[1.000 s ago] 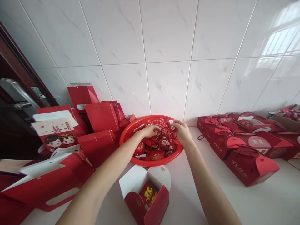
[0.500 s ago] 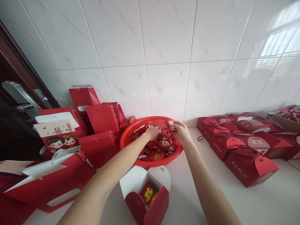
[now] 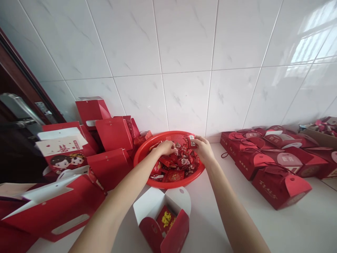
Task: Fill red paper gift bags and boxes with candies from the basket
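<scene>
An orange-red plastic basket [image 3: 142, 174] holds several red wrapped candies [image 3: 176, 175]. Over the candies in its left half, my left hand [image 3: 165, 148] is closed with bent fingers; what they hold, if anything, is hidden. At the basket's right rim, my right hand [image 3: 204, 149] pinches a red candy packet [image 3: 191, 140] with a white label. In front of the basket stands a dark red gift box [image 3: 177, 230], its flaps spread apart. A red packet with yellow lettering [image 3: 166, 218] lies inside it.
Unfilled-looking red boxes [image 3: 113, 133] and a box with cartoon figures [image 3: 63, 151] crowd the left side. Closed red gift boxes [image 3: 280, 188] stand in rows on the right. A tiled wall [image 3: 184, 98] rises behind the basket. A door handle [image 3: 21, 109] shows far left.
My left hand has shifted slightly left and up over the candies, showing more of its fingers. My right hand keeps its pinch on the labelled packet. The view has moved a little.
</scene>
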`<act>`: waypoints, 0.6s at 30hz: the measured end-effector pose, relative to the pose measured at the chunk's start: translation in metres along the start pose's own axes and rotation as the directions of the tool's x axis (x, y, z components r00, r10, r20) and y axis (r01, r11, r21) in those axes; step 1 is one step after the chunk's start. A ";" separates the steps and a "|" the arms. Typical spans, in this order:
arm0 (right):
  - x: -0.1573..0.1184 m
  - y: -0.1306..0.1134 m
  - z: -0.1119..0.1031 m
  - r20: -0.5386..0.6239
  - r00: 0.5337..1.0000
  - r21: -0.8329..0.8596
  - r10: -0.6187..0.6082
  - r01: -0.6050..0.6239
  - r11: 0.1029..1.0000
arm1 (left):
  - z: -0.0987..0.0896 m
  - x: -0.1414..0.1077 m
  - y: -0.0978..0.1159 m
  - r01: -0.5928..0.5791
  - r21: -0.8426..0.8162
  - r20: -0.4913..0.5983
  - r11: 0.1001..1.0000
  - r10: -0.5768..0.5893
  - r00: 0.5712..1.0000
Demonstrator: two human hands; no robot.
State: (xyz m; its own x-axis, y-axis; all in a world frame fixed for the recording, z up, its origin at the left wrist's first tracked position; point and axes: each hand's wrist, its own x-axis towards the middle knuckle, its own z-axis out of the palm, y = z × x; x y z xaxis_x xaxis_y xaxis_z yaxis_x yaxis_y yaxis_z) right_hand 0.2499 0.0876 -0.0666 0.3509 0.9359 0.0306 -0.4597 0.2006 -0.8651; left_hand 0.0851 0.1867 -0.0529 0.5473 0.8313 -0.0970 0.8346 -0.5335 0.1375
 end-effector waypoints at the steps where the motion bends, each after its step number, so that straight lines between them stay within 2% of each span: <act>1: 0.000 0.000 0.000 0.000 1.000 -0.001 0.000 0.000 1.000 | 0.000 0.000 0.000 0.006 -0.021 -0.011 1.000 -0.006 1.000; 7: -0.001 -0.001 0.001 -0.015 1.000 -0.010 0.004 -0.004 1.000 | 0.004 0.005 0.003 -0.038 -0.167 -0.069 0.985 0.026 0.997; 10: 0.000 0.000 0.000 -0.003 1.000 -0.018 -0.002 0.002 1.000 | 0.005 0.004 0.006 -0.127 -0.200 -0.147 0.971 0.099 0.984; 12: 0.001 0.001 -0.001 -0.012 1.000 -0.033 -0.004 0.004 0.999 | 0.008 0.003 0.011 -0.225 -0.248 -0.110 0.942 0.203 0.973; 14: 0.002 0.002 -0.002 -0.028 1.000 -0.050 -0.006 0.005 0.999 | 0.012 0.001 0.017 -0.288 -0.295 0.002 0.911 0.302 0.953; 16: 0.002 0.003 -0.002 -0.035 0.999 -0.056 -0.010 0.008 0.998 | 0.015 0.000 0.022 -0.300 -0.272 0.082 0.914 0.333 0.939; 18: 0.003 0.003 -0.003 -0.029 1.000 -0.048 -0.010 0.009 0.999 | 0.015 0.000 0.023 -0.277 -0.174 0.061 0.945 0.291 0.955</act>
State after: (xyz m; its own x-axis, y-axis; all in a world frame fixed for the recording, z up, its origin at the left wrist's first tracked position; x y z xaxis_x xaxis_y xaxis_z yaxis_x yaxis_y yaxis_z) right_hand 0.2516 0.0898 -0.0703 0.3790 0.9250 0.0249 -0.4172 0.1949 -0.8877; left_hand 0.1052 0.1716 -0.0644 0.7693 0.6289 -0.1126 0.6263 -0.7072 0.3281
